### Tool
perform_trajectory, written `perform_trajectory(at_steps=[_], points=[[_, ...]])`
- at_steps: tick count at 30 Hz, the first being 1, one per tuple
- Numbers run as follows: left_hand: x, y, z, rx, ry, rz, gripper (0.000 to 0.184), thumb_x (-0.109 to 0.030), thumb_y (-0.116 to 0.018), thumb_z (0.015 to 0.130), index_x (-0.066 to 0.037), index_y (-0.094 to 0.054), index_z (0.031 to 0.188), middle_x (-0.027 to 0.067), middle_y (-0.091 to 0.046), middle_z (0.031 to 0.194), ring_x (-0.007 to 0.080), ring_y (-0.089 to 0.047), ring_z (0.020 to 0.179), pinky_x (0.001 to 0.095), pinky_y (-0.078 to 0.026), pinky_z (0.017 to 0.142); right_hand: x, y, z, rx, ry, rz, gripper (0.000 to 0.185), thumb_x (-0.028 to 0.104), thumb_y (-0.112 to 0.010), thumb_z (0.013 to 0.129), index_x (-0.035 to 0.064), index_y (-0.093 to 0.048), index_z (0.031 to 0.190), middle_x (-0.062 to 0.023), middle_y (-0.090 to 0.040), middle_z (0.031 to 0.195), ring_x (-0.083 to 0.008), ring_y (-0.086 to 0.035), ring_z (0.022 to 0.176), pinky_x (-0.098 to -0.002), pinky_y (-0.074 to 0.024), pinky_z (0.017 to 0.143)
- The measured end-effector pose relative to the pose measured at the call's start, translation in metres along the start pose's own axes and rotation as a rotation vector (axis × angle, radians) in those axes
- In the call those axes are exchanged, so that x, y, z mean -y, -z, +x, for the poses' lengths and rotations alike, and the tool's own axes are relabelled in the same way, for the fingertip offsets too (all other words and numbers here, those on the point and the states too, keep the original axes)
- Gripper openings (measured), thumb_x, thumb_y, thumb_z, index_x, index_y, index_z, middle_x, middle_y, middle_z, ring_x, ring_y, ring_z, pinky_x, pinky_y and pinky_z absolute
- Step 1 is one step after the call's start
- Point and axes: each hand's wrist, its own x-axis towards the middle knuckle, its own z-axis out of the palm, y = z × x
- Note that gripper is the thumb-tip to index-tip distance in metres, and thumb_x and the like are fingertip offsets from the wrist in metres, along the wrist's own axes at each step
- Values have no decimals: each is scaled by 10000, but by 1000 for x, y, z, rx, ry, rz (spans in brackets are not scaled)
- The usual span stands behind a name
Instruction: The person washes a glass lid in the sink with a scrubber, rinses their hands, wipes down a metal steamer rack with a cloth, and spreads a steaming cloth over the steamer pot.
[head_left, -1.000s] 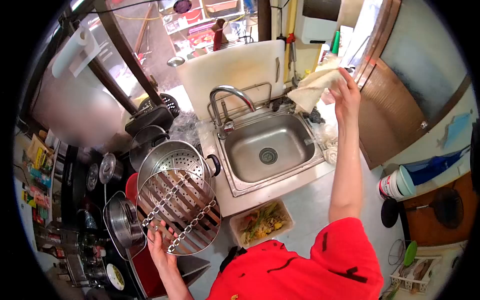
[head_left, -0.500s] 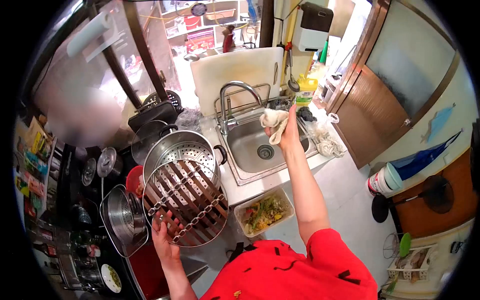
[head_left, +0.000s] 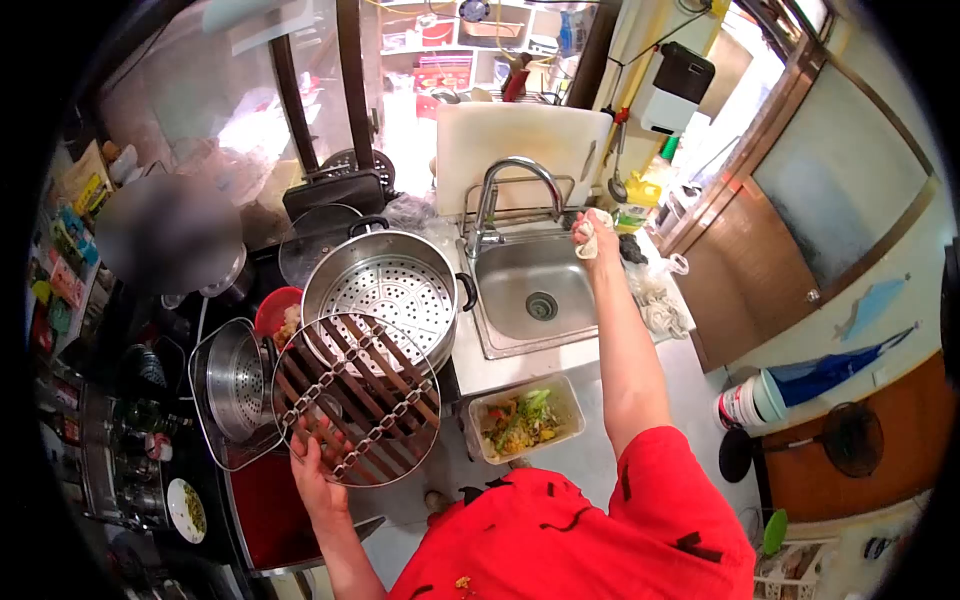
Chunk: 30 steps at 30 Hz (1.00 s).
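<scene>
- At the left, we see a perforated steel bowl [head_left: 236,385] sitting in a wire-rimmed holder.
- Our left hand [head_left: 322,478] grips the near-left edge of a round slatted rack [head_left: 351,405].
- We hold this rack over the near side of a steamer pot [head_left: 385,290]; whether they touch, we cannot tell.
- Right of the pot, our right hand [head_left: 605,243] is closed around a crumpled pale cloth [head_left: 588,247], above the sink's [head_left: 520,275] far-right corner.

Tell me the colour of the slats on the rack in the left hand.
Dark brown, head view.
</scene>
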Motion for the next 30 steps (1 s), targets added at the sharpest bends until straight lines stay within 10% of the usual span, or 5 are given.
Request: perform_trajectory(at_steps=[13,19,22,25,30], points=[[83,-100,-19,-124,-88,-19,348,-117,-454,898,-90,-389,1239,151,-501,1171,248,-571,882,380,-516,705,14,41,75,-201,104,-446,248,309,-557,835,85,-510,739,-25,-490,558,-137,-458,403,-259,-354,345],[103,-133,-19,-69,-70,20,352,-114,-450,898,-81,-367,1239,162,-518,1137,258,-576,873,394,-521,717,23,73,88,-347,224,-1051,468,416,-626,749,-45,-602,829,-120,-615,747,-232,-576,629,-365,-457,590],[100,-148,-14,-22,-47,55,358,-160,-430,913,-99,-343,1255,162,-524,1143,260,-577,905,399,-519,716,12,123,103,139,-170,-1002,426,356,-641,726,-7,-606,947,-102,-606,909,-206,-566,796,-347,-434,693],[99,-153,-7,45,-25,-60,362,-197,-376,936,-139,-305,1286,163,-519,1161,281,-575,926,414,-516,727,33,71,52,162,-417,-1251,453,83,-546,730,5,-470,1170,-97,-578,992,-194,-555,881,-318,-440,768],[90,-171,1,180,23,-76,421,-245,-260,960,-225,-169,1371,159,-473,1207,301,-549,984,429,-488,826,15,0,-20,585,-120,-881,681,141,-710,679,74,-366,1262,-122,-506,1156,-207,-513,1015,-316,-415,847]])
